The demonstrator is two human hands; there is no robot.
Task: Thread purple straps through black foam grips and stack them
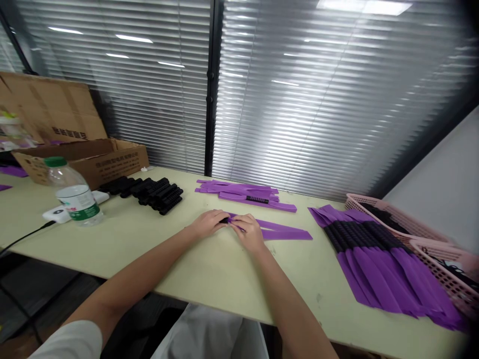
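My left hand is closed around a black ribbed sleeve, mostly hidden by the fingers. Close beside it, my right hand pinches the end of a purple strap at the mouth of the sleeve. How far the strap reaches inside is hidden. The rest of that strap trails to the right across the table. Just behind the hands lies a stack of purple straps, with one black ribbed sleeve on a strap there.
Several black sleeves are piled left of the hands. On the right, purple straps with black sleeves lie in a row beside pink baskets. A water bottle, a white device and a cardboard box stand at left.
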